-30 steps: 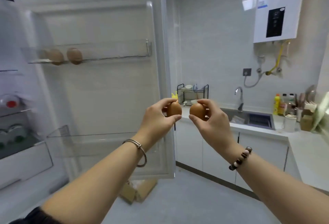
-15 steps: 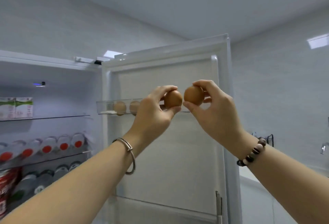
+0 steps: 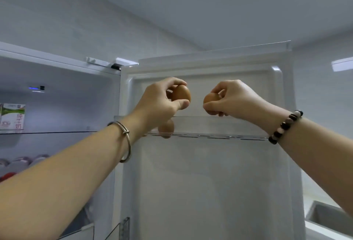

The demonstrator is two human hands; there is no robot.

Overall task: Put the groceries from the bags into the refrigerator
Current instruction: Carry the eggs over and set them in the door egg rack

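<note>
above the shelf rim (image 3: 198,117), two eggs (image 3: 181,94)

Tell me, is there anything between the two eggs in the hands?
Nothing: in the head view the gap between the left egg and the right egg is bare, with only the white fridge door behind it.

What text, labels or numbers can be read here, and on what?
Nothing can be read with confidence.
carton on the upper fridge shelf: vertical red characters and a small dark logo on green-and-white print, too blurred to read.
bottle caps at lower left: no label shows.
left egg, right egg, door shelf: no print visible.
</note>
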